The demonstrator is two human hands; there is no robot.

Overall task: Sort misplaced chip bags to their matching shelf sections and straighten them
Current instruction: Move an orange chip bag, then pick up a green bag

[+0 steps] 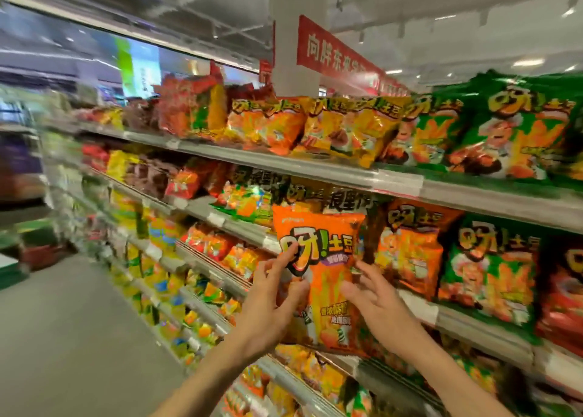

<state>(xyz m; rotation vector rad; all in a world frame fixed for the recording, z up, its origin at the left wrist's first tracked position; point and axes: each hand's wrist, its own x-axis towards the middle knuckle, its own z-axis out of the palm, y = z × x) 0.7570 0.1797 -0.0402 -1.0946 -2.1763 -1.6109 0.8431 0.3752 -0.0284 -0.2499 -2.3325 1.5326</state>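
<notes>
Two bare hands reach up to one orange chip bag [321, 277] in front of the snack shelves. The bag stands upright, a bit tilted, with its bottom edge near the front lip of the middle shelf [473, 322]. It has big yellow letters near the top and a picture of fries lower down.

The left hand [271, 303] is on the bag's left side. Its fingers [288, 259] are spread and bent, and the tips touch the front of the bag by the big letters. The right hand [375, 300] is on the bag's right side, fingers spread wide and lying against the front. Both hands look loose and open, pressing the bag more than squeezing it. I cannot tell if either thumb hooks behind the bag.

Just to the right, on the same shelf, sits another orange bag [410, 249], and beside that a green bag [492, 274]. On the top shelf [315, 167] are more orange bags [268, 126] in the middle and green bags [511, 132] to the right. A red sign [331, 50] with white letters hangs above. The far left of the aisle is very blurry.
</notes>
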